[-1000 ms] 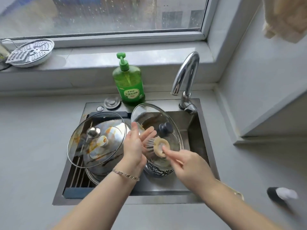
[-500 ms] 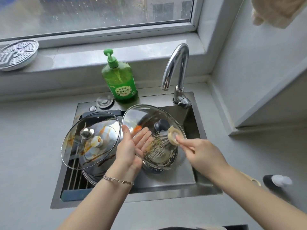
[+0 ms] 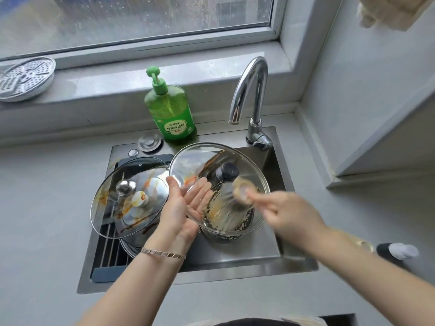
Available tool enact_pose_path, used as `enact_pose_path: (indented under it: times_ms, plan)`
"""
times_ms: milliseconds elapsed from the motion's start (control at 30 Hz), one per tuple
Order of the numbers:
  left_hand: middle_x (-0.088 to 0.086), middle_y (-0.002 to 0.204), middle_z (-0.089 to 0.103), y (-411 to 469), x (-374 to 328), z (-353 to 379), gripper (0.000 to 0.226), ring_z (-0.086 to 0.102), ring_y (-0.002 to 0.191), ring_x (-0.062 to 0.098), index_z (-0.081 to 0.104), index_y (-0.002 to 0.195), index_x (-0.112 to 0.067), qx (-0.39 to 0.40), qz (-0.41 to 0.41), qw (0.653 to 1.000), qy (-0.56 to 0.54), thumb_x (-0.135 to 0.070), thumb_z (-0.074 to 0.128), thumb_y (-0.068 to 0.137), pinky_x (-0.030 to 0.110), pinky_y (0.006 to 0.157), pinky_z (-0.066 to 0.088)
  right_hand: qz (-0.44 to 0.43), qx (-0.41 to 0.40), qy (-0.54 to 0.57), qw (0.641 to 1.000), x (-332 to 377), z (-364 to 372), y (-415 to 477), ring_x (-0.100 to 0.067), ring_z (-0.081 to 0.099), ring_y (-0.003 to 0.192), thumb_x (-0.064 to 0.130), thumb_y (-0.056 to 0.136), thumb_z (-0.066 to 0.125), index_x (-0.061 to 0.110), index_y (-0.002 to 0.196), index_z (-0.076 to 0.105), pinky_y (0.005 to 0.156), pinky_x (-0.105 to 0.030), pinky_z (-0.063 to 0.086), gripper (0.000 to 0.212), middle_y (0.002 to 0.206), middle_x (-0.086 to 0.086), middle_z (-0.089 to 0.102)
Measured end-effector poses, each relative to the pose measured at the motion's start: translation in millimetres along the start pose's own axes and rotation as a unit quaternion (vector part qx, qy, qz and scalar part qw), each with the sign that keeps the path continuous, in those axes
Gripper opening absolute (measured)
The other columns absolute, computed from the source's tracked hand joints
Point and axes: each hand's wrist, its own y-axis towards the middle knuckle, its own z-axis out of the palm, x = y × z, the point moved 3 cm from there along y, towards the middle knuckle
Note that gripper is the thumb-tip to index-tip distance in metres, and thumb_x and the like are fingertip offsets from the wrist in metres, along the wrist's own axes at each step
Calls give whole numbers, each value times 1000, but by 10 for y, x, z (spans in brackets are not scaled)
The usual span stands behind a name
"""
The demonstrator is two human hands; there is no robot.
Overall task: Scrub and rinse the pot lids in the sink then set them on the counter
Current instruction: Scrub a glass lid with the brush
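A glass lid with a black knob is tilted up over the sink, smeared with suds and brown residue. My left hand props it at its left edge, palm up and fingers straight against the glass. My right hand grips a scrub brush with a beige ring handle, its bristles on the lid; both are motion-blurred. A second stained glass lid with a steel knob lies at the sink's left, over a steel lid with a white knob.
A green soap bottle and a chrome faucet stand behind the sink. A perforated steel plate sits on the window sill. Grey counter runs both sides; a black-and-white object lies at right. A drain rack fills the sink's left.
My right hand has swept the brush from the lid's lower middle up to the right, near the knob, and it is still moving. My left hand keeps propping the lid.
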Motion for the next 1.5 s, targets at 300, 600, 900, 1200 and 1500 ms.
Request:
enact_pose_path:
  times_ms: [300, 600, 900, 1200, 1500]
  plan:
    - [13, 77, 67, 50, -126, -83, 52, 69, 56, 17, 55, 92, -4, -17, 24, 999, -27, -51, 33, 96, 26, 57, 57, 58, 27, 8, 998, -224, 33, -69, -26, 61, 88, 34, 93, 49, 47, 116, 59, 70, -33, 46, 29, 98, -1, 70]
    - [8, 62, 71, 100, -184, -122, 51, 70, 56, 16, 58, 94, -6, -23, 44, 998, -48, -52, 35, 94, 29, 65, 57, 80, 9, 22, 996, -280, 64, -53, -27, 57, 81, 36, 92, 48, 48, 118, 57, 68, -32, 43, 30, 98, -3, 71]
    - [11, 81, 69, 50, 52, 21, 48, 68, 73, 19, 55, 97, -5, 0, 37, 998, 43, -49, 36, 95, 32, 76, 57, 19, 29, -11, 999, 165, 69, 73, -23, 58, 98, 31, 94, 43, 49, 126, 50, 75, -31, 44, 37, 107, 1, 66]
    - [21, 99, 68, -42, 105, 10, 54, 66, 86, 31, 61, 103, -3, 11, 1, 993, 118, -50, 37, 95, 44, 81, 54, 14, 35, -31, 999, 324, 1, 197, -26, 58, 98, 28, 95, 41, 44, 127, 51, 76, -33, 45, 37, 111, -1, 65]
    - [21, 95, 70, -101, 119, -31, 53, 69, 81, 29, 65, 96, -3, -7, 22, 982, 188, -51, 41, 93, 40, 74, 56, 16, 42, -19, 999, 299, 39, 166, -23, 58, 93, 29, 95, 43, 45, 126, 52, 72, -31, 43, 35, 109, 1, 67]
